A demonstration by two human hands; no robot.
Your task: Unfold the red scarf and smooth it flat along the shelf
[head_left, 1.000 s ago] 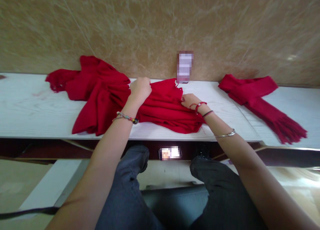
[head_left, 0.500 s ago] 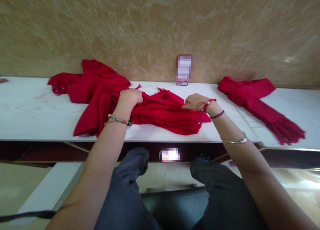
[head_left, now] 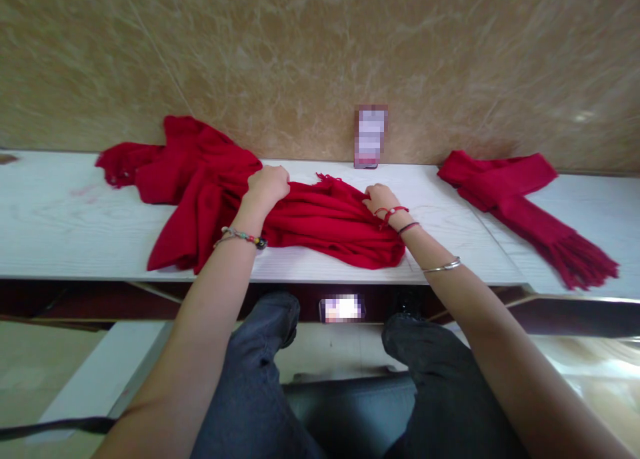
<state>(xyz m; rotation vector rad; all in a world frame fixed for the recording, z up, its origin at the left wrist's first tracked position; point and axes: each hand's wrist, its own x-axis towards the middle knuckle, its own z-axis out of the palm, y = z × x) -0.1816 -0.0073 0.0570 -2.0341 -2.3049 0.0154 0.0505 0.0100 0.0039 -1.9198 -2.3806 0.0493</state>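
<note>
The long white wood-grained table (head_left: 60, 226) was free at its left and between the bunched bright-red fringed cloth (head_left: 335, 226) and folded dark-red fringed scarf (head_left: 500, 191), though the right forearm (head_left: 465, 292) crossed the near edge there. A brown marbled wall (head_left: 280, 59) and an upright, blurred rectangular object (head_left: 370, 137) barred the far edge.

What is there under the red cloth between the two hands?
The red cloth rests on the white table, which shows along its near and far edges. Anything directly beneath is covered.
</note>
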